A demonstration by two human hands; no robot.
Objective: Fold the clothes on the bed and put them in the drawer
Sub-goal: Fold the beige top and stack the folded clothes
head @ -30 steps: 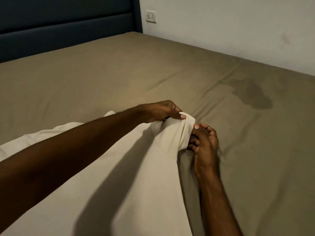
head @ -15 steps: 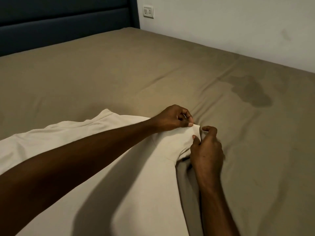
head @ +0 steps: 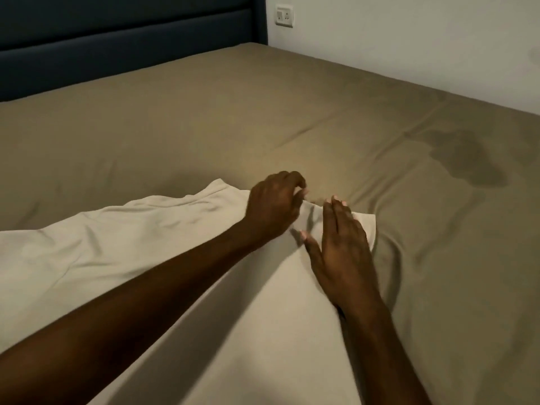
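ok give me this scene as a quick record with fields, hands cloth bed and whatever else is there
garment: cream cloth spread on the bed, far corner by the hands
left hand: fingers curled at the cloth's far edge; blurred, grip unclear
right hand: flat, fingers straight, pressing the corner down
bed: olive sheet, creased near the hands
stain: dark patch on the sheet, to the right, apart from the cloth
headboard: dark blue
wall: white, socket beside the headboard
drawer: not in view
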